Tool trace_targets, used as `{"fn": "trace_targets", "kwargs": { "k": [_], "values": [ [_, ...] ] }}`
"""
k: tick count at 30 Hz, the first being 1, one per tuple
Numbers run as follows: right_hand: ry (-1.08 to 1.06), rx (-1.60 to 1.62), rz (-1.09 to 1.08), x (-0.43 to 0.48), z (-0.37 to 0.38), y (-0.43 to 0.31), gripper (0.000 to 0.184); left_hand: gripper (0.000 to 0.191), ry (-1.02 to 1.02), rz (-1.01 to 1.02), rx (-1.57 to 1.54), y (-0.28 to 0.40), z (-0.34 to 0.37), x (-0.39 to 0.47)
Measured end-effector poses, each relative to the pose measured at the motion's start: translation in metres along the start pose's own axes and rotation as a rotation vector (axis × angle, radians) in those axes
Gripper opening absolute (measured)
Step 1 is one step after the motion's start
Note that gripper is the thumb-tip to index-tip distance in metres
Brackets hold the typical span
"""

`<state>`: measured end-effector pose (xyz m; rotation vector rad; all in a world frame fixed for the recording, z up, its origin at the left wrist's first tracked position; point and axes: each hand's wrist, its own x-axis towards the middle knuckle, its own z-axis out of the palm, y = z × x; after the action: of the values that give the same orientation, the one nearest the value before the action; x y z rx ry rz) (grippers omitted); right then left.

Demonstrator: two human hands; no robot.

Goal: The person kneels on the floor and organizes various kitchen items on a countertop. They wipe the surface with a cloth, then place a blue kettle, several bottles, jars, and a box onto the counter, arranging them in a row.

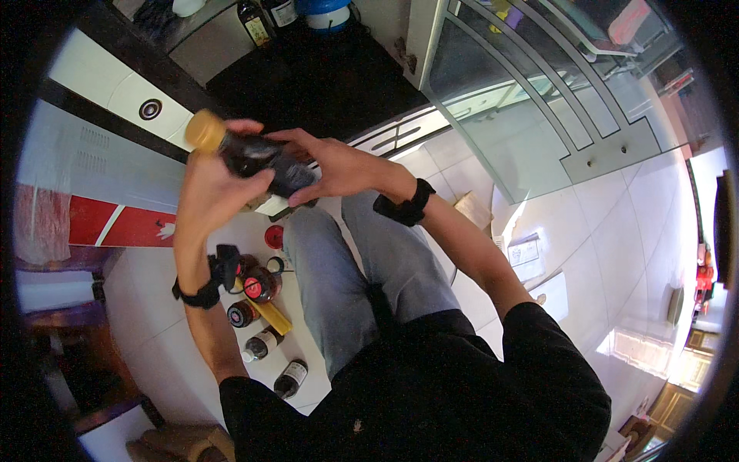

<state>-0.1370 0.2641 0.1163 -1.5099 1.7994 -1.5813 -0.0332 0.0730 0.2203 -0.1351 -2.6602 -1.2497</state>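
A dark bottle (252,153) with a yellow cap (206,131) lies tilted across both hands, somewhat blurred. Around its upper part, just below the cap, my left hand (212,187) is wrapped. My right hand (340,167) grips the lower end, thumb and fingers on opposite sides. The bottle is held above the knees, in front of a black surface (312,75). Fingers and blur hide part of its body. On the pale floor below my left forearm are several jars and bottles, among them a red-lidded jar (261,287) and a white-capped bottle (263,344).
A glass door (519,127) with grey bands stands at the upper right. At the back are dark labelled bottles (254,24) and a blue-and-white container (326,14). A yellow box (268,316) and another dark bottle (291,378) lie on the floor at left.
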Motion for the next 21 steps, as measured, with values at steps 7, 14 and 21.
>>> {"fn": "trace_targets", "kwargs": {
  "k": [7,14,21],
  "values": [
    [0.226,-0.320,0.091,-0.004,-0.015,0.018,0.096,0.039,-0.048,-0.163,0.238,0.002,0.030,0.084],
    [0.519,-0.553,0.259,0.035,-0.039,0.087,0.076,0.062,0.100,0.082,0.097,-0.070,0.069,0.124],
    [0.568,-0.634,0.367,0.064,-0.055,0.127,0.078,0.034,0.242,0.159,0.453,-0.187,0.135,0.068]
  ]
}}
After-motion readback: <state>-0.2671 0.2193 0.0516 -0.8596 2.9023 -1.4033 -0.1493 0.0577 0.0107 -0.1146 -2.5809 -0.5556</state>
